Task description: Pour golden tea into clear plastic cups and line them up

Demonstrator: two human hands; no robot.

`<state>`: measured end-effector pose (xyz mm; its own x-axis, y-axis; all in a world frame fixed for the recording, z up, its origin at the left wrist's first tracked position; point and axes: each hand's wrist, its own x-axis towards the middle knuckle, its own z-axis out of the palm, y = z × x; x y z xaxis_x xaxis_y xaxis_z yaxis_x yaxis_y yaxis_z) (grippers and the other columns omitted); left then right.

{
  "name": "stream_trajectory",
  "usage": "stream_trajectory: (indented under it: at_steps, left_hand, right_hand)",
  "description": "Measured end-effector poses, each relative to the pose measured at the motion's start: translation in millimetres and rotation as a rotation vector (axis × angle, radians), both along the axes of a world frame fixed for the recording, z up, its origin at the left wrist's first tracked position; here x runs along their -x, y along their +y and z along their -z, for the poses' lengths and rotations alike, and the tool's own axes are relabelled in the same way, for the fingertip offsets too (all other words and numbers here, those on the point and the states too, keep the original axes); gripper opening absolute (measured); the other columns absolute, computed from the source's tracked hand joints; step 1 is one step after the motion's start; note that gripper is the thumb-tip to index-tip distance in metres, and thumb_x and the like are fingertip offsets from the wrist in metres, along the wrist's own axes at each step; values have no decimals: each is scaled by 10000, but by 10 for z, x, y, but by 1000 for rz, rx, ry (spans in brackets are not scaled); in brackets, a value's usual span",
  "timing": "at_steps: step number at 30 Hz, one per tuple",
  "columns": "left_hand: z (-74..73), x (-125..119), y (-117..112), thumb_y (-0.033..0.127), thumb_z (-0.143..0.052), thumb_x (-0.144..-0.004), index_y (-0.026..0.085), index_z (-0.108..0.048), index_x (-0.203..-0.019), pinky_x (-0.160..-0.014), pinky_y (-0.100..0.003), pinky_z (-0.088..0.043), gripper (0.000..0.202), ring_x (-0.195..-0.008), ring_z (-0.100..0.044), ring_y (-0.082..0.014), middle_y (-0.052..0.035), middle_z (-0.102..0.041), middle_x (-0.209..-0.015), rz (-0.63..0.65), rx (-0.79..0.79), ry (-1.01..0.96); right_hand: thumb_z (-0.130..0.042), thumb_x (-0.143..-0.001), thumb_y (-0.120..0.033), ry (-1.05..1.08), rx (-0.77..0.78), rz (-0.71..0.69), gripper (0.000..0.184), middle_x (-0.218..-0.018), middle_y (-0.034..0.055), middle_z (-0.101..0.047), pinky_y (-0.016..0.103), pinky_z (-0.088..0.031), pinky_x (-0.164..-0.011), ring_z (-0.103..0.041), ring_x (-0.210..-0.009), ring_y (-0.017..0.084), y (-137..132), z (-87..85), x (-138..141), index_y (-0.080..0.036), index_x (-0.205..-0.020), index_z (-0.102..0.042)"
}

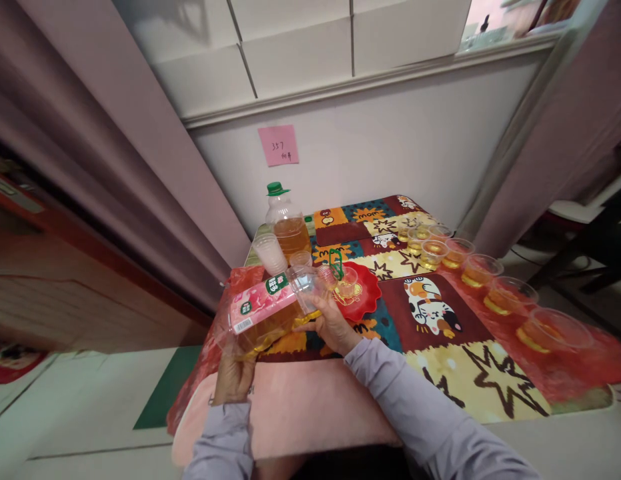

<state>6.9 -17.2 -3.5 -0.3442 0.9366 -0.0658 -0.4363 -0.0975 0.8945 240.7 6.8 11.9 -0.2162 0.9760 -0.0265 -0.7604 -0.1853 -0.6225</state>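
Observation:
A large clear bottle point(270, 308) with a pink label and yellow liquid lies tilted on its side over the table, neck toward a small clear cup point(346, 281) on a red plate point(365, 293). My left hand point(233, 379) grips the bottle's base from below. My right hand point(330, 325) is wrapped under its shoulder near the neck. A green handle ring point(335, 263) sticks up at the neck.
A second bottle with a green cap point(286, 227) and a stack of plastic cups point(271, 254) stand at the back. Several cups of yellow liquid point(477, 270) line the right side of the patterned tablecloth point(440, 333). A pink note point(279, 145) hangs on the wall.

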Motion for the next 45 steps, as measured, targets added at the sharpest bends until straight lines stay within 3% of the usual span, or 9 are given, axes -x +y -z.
stream_trajectory:
  at_steps: [5, 13, 23, 27, 31, 35, 41, 45]
  left_hand:
    - [25, 17, 3, 535, -900, -886, 309, -779, -1400, -1067, -436, -664, 574, -1301, -761, -302, -68, -806, -1408, -2, -6, -43]
    - [102, 66, 25, 559, -885, -888, 319, -801, -1376, -1105, -466, -649, 550, -1417, -693, -361, -73, -784, -1451, -10, 2, -21]
    - [-23, -18, -26, 642, -849, -896, 346, -750, -1428, -1117, -550, -643, 617, -1520, -603, -385, -62, -717, -1557, 18, 6, 46]
    - [-36, -29, -31, 613, -832, -918, 322, -729, -1442, -1067, -505, -676, 608, -1515, -608, -384, -82, -719, -1553, 5, 12, 99]
    - [-20, -16, -20, 683, -879, -837, 324, -721, -1455, -1039, -469, -692, 732, -1532, -589, -396, -91, -690, -1589, -3, 28, 93]
    - [-31, -27, -19, 705, -926, -767, 329, -715, -1483, -1070, -475, -679, 835, -1575, -536, -408, -89, -676, -1607, -1, 33, 74]
    - [-58, -58, -46, 714, -895, -805, 405, -680, -1527, -1148, -482, -631, 814, -1599, -514, -357, -42, -683, -1602, 10, 28, 71]
    - [-18, -22, -32, 684, -910, -800, 361, -696, -1509, -1158, -504, -620, 808, -1602, -504, -381, -57, -700, -1581, 3, 47, 53]
  right_hand:
    - [-930, -800, -576, 4, -15, -9, 928, -1499, 75, -710, 384, -753, -668, -791, -1158, 299, 2, 19, 2, -362, -1573, -461]
    - [-925, -801, -567, -1, -16, -5, 913, -1519, 76, -695, 376, -753, -660, -784, -1180, 302, -7, -6, 3, -367, -1567, -470]
    - [-934, -791, -585, -7, -6, -9, 956, -1498, 92, -702, 387, -754, -667, -759, -1242, 331, 6, 33, 8, -359, -1587, -456]
    - [-940, -790, -576, 2, -4, -8, 966, -1491, 87, -704, 388, -751, -658, -770, -1221, 325, 6, 33, 6, -362, -1588, -439]
    - [-926, -806, -561, -2, -4, 1, 948, -1553, 80, -677, 384, -751, -654, -778, -1211, 313, 9, 35, 8, -376, -1599, -441]
    - [-918, -814, -555, -3, -11, 0, 933, -1563, 79, -678, 407, -760, -687, -769, -1238, 315, 7, 36, 7, -375, -1604, -455]
    - [-918, -812, -557, -3, -9, -4, 951, -1546, 80, -682, 391, -755, -666, -777, -1207, 306, 6, 37, 5, -370, -1608, -432]
    - [-914, -817, -560, -3, -5, -10, 960, -1539, 82, -687, 412, -763, -695, -782, -1192, 300, 3, 30, 3, -374, -1615, -414]
